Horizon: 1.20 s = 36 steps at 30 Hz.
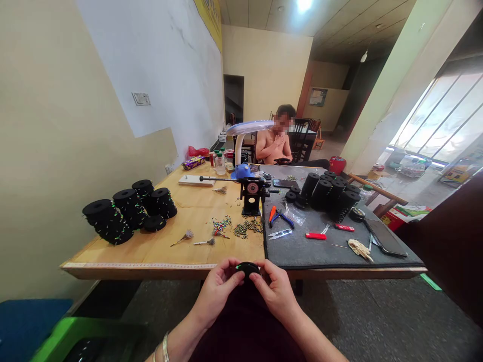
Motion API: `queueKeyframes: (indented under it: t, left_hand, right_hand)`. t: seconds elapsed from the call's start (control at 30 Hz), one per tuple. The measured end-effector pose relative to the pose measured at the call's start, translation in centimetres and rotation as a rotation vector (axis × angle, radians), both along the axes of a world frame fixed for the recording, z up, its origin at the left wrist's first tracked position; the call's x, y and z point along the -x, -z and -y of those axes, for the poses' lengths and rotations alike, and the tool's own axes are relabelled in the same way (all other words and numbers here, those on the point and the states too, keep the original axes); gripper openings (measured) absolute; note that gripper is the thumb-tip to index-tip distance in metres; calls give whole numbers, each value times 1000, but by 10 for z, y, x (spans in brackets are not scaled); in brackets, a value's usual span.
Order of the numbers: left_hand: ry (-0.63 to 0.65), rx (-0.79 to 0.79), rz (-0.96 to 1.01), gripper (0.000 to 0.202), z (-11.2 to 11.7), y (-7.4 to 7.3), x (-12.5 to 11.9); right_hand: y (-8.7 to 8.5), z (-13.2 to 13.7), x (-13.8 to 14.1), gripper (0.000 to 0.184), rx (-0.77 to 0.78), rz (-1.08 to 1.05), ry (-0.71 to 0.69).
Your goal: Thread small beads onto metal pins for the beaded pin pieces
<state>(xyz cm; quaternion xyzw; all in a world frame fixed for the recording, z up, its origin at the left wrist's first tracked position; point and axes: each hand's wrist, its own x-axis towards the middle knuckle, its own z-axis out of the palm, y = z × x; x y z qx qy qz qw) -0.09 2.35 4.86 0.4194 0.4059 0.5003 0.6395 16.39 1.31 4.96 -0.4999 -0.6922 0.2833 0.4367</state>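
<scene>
My left hand (218, 287) and my right hand (274, 290) together pinch a small black round spool (248, 269) with a green fleck on its left rim, held just in front of the near table edge over my lap. Fingers of both hands are curled onto its rim. On the wooden table (166, 251) beyond lie small heaps of beads and pins (247, 227), with a black hand-cranked winder (252, 195) standing behind them.
Stacks of black spools (126, 208) stand at left and more black spools (332, 193) on the grey mat (302, 251) at right, with pliers (279, 216), snips (279, 234), a red lighter (316, 236) and a phone (385, 237). A desk lamp (247, 128) and another person (277, 143) are at the far end.
</scene>
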Motion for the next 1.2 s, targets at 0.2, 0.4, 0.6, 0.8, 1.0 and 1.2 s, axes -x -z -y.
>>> queueKeyframes:
  t: [0.2, 0.4, 0.6, 0.8, 1.0, 1.2]
  left_hand:
    - [68, 79, 141, 25, 6, 10, -2]
    - [147, 123, 229, 27, 8, 13, -3]
    - [148, 11, -141, 31, -5, -3, 1]
    - [226, 188, 49, 17, -7, -6, -6]
    - [327, 216, -84, 21, -6, -2, -5]
    - [337, 107, -238, 23, -14, 1, -2]
  right_hand:
    - [10, 5, 6, 16, 4, -45, -42]
    - [11, 7, 5, 13, 16, -71, -37]
    - [5, 5, -4, 23, -115, 217, -68]
    - [2, 6, -3, 26, -34, 148, -123]
    - [3, 6, -6, 15, 2, 223, -146]
    - [-3, 3, -5, 13, 31, 203, -195]
